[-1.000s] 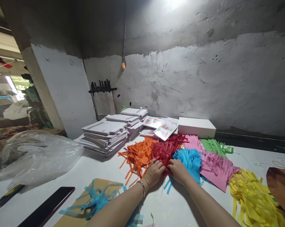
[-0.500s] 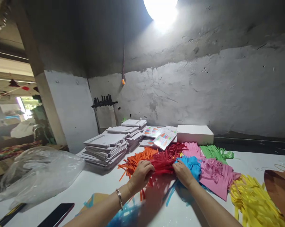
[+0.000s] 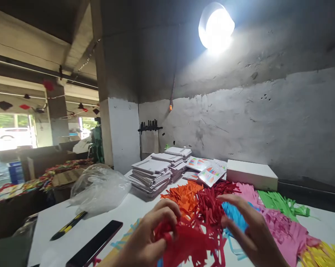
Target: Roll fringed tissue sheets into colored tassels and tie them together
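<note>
My left hand [image 3: 148, 233] is curled around a piece of red fringed paper [image 3: 191, 243], whose loose strips hang to the right over the table. Across from it, my right hand [image 3: 252, 231] has thumb and fingers spread, with nothing between them; it is slightly blurred. Just beyond both hands lies a dark red fringed bunch [image 3: 210, 205], beside an orange one [image 3: 184, 196]. A blue bunch [image 3: 235, 218] is partly hidden behind my right hand. Pink fringed paper [image 3: 285, 230], a green bunch [image 3: 284, 204] and yellow strips [image 3: 324, 256] lie farther right.
A black phone [image 3: 96, 241] and a yellow-black utility knife [image 3: 69, 227] lie at the left, near a clear plastic bag [image 3: 100, 193]. Stacks of white folded card [image 3: 151, 178], printed packets [image 3: 212, 174] and a white box [image 3: 251, 174] line the back by the wall.
The view has turned left and up. My left hand has drawn red fringed paper toward me, away from the pile. My right hand has come off the bunch and opened.
</note>
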The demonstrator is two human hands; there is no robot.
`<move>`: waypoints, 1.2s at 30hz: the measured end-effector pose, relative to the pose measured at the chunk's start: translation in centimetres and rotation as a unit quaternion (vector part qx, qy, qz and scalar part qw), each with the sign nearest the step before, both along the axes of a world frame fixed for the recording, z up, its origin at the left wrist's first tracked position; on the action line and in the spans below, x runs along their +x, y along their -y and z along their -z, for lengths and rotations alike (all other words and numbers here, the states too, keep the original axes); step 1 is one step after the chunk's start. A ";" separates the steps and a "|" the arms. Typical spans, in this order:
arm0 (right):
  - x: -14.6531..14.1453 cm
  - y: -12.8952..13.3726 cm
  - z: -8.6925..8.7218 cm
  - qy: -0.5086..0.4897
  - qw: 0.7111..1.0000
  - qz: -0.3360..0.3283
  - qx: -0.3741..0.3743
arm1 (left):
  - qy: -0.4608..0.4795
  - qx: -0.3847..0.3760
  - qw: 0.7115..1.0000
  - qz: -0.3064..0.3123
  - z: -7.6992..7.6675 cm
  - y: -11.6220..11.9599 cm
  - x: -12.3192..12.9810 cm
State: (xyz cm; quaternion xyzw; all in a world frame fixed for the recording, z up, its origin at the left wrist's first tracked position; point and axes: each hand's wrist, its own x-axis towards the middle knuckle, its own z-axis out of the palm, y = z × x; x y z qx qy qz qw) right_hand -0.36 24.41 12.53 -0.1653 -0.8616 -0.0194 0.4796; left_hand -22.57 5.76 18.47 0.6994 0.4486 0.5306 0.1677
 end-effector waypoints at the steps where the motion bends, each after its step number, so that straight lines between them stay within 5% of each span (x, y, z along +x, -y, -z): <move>1: 0.0 2.3 -1.0 0.019 0.996 -0.089 0.018 | -0.004 0.009 1.000 0.013 0.1 0.4 0.9; 4: -0.8 7.0 -1.4 -0.061 0.975 -0.203 0.069 | -0.024 0.028 0.997 0.061 -0.1 1.2 3.1; 7: 0.3 8.8 -0.9 -0.003 0.982 -0.185 -0.047 | -0.061 -0.036 0.988 0.139 -0.8 1.2 4.5; 10: 4.7 11.0 -2.5 0.110 0.959 -0.142 -0.222 | -0.110 -0.153 0.962 0.199 -1.0 0.6 5.5; 13: 10.1 13.7 -5.1 0.167 0.880 -0.108 -0.430 | -0.186 -0.233 0.921 0.252 -0.3 -0.4 6.1; 15: 13.4 15.0 -5.5 0.169 0.789 -0.173 -0.565 | -0.231 -0.253 0.894 0.289 0.3 -0.9 6.4; 18: 17.0 16.2 -4.0 0.159 0.660 -0.245 -0.692 | -0.271 -0.326 0.805 0.415 0.6 -1.8 7.1; 20: 18.4 16.8 -2.5 0.149 0.622 -0.237 -0.731 | -0.246 -0.362 0.751 0.494 0.8 -2.4 8.5; 21: 18.8 17.1 -1.9 0.148 0.610 -0.230 -0.743 | -0.211 -0.363 0.748 0.514 1.1 -2.5 9.6; 25: 19.9 18.3 -1.6 0.209 0.625 -0.192 -0.727 | -0.012 -0.375 0.768 0.519 4.2 -1.6 16.2; 28: 21.5 19.0 -2.6 0.236 0.640 -0.172 -0.711 | 0.056 -0.498 0.704 0.503 8.2 0.7 20.5; 32: 24.7 19.6 -2.2 0.199 0.627 -0.167 -0.734 | 0.125 -0.584 0.599 0.533 13.8 4.5 22.5; 34: 26.2 19.5 -0.8 0.188 0.630 -0.159 -0.737 | 0.170 -0.592 0.576 0.538 15.5 5.9 22.5; 36: 27.5 18.9 0.6 0.185 0.638 -0.141 -0.734 | 0.178 -0.598 0.586 0.516 16.0 6.6 22.4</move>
